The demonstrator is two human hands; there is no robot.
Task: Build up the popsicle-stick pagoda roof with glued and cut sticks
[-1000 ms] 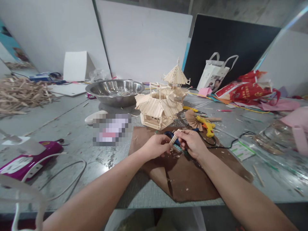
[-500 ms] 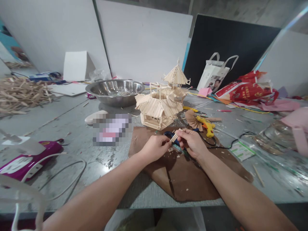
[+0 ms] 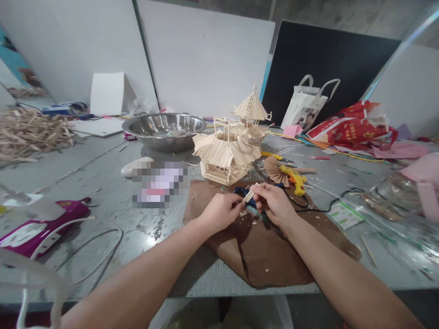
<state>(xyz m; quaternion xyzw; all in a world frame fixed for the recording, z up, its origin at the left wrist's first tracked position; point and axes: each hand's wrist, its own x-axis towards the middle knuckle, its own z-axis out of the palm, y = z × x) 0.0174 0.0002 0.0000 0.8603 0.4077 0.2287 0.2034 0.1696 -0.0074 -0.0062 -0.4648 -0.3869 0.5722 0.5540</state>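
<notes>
Both hands meet over a brown sheet (image 3: 260,256) on the grey table (image 3: 103,183). My left hand (image 3: 221,211) and my right hand (image 3: 274,203) are both closed in a pinch on a small bundle of wooden sticks (image 3: 249,193) held between them. A blue-handled tool (image 3: 244,193) lies on the brown sheet just behind the sticks. Beyond the hands stands a pavilion model built of wooden sticks (image 3: 231,146).
A steel bowl (image 3: 164,130) sits behind the model, a yellow glue gun (image 3: 293,177) with a black cord to its right. Loose sticks are piled at far left (image 3: 27,135). A purple device (image 3: 37,228) with white cable lies front left. Bags and red packaging (image 3: 350,128) crowd the right.
The hands and the stick bundle have shifted only very slightly; otherwise nothing has visibly moved.
</notes>
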